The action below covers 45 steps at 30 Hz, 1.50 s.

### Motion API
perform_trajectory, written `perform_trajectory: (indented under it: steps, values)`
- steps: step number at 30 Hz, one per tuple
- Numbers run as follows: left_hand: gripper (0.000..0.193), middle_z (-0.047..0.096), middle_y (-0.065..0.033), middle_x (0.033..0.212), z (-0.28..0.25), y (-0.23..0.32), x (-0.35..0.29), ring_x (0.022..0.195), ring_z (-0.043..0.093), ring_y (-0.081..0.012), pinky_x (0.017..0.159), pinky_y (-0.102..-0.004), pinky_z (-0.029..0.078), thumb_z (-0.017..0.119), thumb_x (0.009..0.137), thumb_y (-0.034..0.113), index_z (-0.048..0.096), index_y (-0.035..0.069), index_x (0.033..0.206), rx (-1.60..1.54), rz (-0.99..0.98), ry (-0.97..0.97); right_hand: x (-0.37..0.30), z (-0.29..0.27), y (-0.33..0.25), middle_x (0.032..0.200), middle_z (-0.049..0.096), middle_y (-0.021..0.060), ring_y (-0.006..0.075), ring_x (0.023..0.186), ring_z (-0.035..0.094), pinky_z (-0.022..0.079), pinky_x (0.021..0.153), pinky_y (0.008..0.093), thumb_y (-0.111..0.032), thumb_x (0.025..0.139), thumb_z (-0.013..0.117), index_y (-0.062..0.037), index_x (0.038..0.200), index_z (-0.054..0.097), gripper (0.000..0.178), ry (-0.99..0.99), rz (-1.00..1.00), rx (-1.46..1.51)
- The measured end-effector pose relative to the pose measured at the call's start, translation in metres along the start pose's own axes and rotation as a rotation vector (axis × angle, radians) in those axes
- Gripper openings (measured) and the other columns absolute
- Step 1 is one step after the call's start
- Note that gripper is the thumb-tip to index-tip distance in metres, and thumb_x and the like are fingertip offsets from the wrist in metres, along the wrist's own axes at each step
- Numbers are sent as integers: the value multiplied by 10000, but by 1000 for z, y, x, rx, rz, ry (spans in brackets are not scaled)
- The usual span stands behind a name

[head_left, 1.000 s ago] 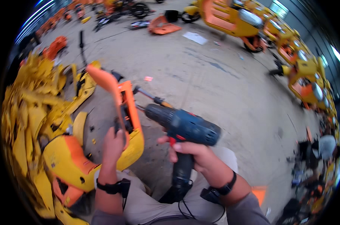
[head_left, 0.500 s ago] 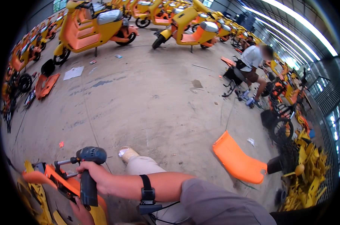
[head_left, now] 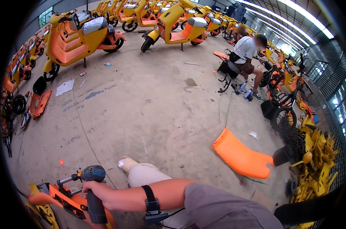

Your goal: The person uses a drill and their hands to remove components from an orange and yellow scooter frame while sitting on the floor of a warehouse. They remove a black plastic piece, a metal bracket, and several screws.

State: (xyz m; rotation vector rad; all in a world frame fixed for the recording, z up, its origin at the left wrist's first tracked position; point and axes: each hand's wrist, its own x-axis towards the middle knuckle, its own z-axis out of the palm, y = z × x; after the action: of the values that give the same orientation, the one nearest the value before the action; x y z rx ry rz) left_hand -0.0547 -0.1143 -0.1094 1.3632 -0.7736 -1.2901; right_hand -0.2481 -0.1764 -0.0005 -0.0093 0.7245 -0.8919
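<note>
My right hand (head_left: 95, 187) is closed around the grip of a dark power drill (head_left: 93, 173) at the lower left. A silver shaft (head_left: 69, 178) runs leftward from the drill's nose toward an orange scooter body part (head_left: 46, 198). Below the drill's thick black base, a little of my left hand or wrist (head_left: 89, 220) shows beside the orange part; its fingers are hidden. Yellow scooter parts (head_left: 47, 214) lie under the orange one. A black strap with a small device (head_left: 152, 205) circles my right forearm.
An orange curved panel (head_left: 241, 154) lies on the floor at the right, near a heap of yellow parts (head_left: 318, 164). A person (head_left: 244, 53) sits by a stripped scooter (head_left: 285, 118). Assembled yellow-orange scooters (head_left: 79, 40) line the back. My shoe (head_left: 128, 164) stands just beyond the drill.
The view has shifted, so the background sits further left and higher. The drill stays in my right hand, a little lower in the picture. Less of my left hand shows.
</note>
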Motion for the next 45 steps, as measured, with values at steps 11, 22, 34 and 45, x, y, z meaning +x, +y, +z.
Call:
perform_trajectory:
  steps: [11,22,34,45]
  values:
    - [383,632,-107,998,7,12,10,765,620,-211,586,-300,517,474,1001,324,541,21,1224,-182,-222,-16,-3,-5,-13,861,606,79,176,792,607,521,690,354,-241,786,664,-67,901,608,216,-13,69,-5]
    - [420,630,-123,1036,34,36,-10,805,634,-215,622,-318,536,383,1047,330,506,1,1277,-27,-120,-150,-7,0,-16,786,618,64,178,723,595,518,684,347,-243,740,667,-81,820,612,189,82,80,14]
    - [262,616,-135,1057,35,55,-21,938,618,-230,819,-367,511,516,969,113,539,-30,1187,-165,-167,-15,-5,7,-10,882,591,120,246,790,627,584,727,437,-246,795,667,-26,934,598,269,55,43,-8]
    - [202,616,-87,916,36,65,-35,708,608,-186,547,-298,484,548,957,174,563,20,1087,-89,-209,-21,25,-6,3,770,592,48,155,734,605,507,668,329,-208,773,630,-81,795,568,144,94,-11,-104]
